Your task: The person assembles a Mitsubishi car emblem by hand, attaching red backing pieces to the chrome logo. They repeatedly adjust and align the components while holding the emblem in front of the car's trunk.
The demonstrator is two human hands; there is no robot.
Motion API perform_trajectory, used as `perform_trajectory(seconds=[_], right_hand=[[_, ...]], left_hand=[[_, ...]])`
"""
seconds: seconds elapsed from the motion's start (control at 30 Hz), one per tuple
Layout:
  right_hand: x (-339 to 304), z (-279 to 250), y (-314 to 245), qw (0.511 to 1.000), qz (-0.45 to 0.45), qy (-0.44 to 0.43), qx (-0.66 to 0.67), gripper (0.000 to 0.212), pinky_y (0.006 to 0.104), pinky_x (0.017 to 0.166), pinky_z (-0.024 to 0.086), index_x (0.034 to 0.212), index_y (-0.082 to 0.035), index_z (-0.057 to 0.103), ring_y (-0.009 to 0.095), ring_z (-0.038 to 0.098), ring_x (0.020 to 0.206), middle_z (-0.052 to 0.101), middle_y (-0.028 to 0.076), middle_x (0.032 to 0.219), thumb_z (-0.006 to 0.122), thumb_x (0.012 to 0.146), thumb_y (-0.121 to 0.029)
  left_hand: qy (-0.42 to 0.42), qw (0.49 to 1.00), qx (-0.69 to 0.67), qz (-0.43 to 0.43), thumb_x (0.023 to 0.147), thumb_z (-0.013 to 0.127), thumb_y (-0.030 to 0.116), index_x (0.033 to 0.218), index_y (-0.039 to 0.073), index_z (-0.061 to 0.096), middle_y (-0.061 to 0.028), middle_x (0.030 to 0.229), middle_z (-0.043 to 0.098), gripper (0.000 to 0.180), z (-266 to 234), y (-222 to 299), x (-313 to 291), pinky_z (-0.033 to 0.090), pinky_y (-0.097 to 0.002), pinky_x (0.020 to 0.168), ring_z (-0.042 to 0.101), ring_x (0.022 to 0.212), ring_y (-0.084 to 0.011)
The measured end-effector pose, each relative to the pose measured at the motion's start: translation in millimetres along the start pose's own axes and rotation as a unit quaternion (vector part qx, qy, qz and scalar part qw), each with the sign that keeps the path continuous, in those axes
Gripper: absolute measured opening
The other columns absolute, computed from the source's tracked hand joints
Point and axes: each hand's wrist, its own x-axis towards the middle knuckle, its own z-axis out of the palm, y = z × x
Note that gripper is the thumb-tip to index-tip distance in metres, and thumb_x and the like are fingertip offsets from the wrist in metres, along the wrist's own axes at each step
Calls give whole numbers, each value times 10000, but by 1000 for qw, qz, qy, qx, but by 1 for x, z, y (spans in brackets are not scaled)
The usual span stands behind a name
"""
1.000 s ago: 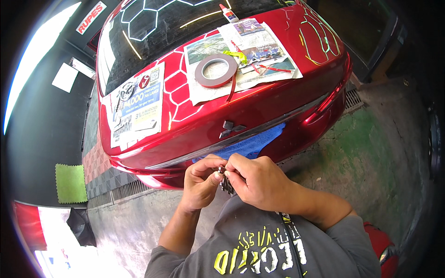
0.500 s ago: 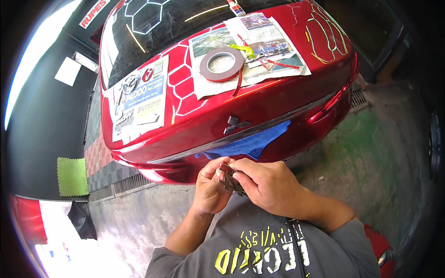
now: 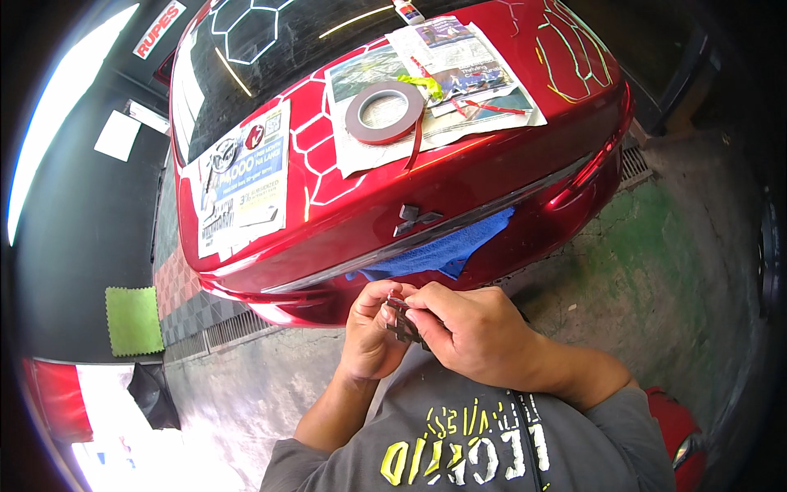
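In front of my chest I hold a small dark piece (image 3: 402, 321) with a notched outline; its exact kind is hard to make out. My left hand (image 3: 370, 332) is wrapped round its left side, thumb and fingers pressed on it. From the right, my right hand (image 3: 484, 328) pinches its upper edge between thumb and forefinger, next to a thin red strip that shows there. The fingers hide much of the piece. Beyond my hands is the rear of a red car (image 3: 328, 262), with a blue cloth (image 3: 451, 248) hanging below its emblem (image 3: 416, 220).
On the boot lid, newspaper sheets (image 3: 492, 123) carry a roll of red-edged tape (image 3: 361, 119), red tape scraps and a crumpled yellow-green bit. Another printed sheet (image 3: 262, 176) lies to the left. A small white bottle (image 3: 407, 11) stands farther back. A green mat (image 3: 134, 321) is at left.
The right fingers have shifted slightly at the piece's upper edge, and less red shows there. My view has tilted a little; the left hand keeps its hold.
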Motion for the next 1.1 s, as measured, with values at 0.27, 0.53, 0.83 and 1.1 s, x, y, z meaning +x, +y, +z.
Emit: perform_trajectory(seconds=[0.27, 0.53, 0.83, 1.1], right_hand=[[3, 0, -1, 999, 10, -13, -30, 116, 412, 554, 567, 1004, -20, 619, 324, 728, 658, 697, 153, 731, 710, 961, -78], [4, 1, -2, 999, 33, -18, 13, 115, 432, 566, 565, 997, -10, 613, 350, 724, 668, 688, 173, 727, 703, 963, -73], [0, 0, 0, 997, 55, -39, 26, 86, 450, 570, 550, 992, -3, 619, 373, 711, 670, 680, 186, 741, 684, 960, -50], [-2, 5, -1, 996, 69, -54, 10, 85, 441, 556, 522, 952, -20, 590, 368, 692, 659, 661, 171, 758, 674, 951, -8]], left_hand=[[4, 1000, -6, -5, 1017, 722, 142, 1295, 81, 661, -121, 1295, 675, 291, -4, 0, -1, 554, -389, 1031, 654, 1203, -228], [7, 1000, 23, 14, 993, 752, 123, 1277, 71, 675, -112, 1270, 679, 298, -7, -1, -1, 540, -386, 1024, 650, 1174, -218], [15, 997, 78, 9, 957, 790, 102, 1221, 46, 728, -104, 1225, 699, 277, -10, 4, -1, 522, -373, 1005, 650, 1153, -207], [40, 998, 52, -7, 942, 807, 111, 1208, 33, 730, -91, 1210, 698, 287, -10, -2, -7, 524, -357, 995, 656, 1122, -188]])
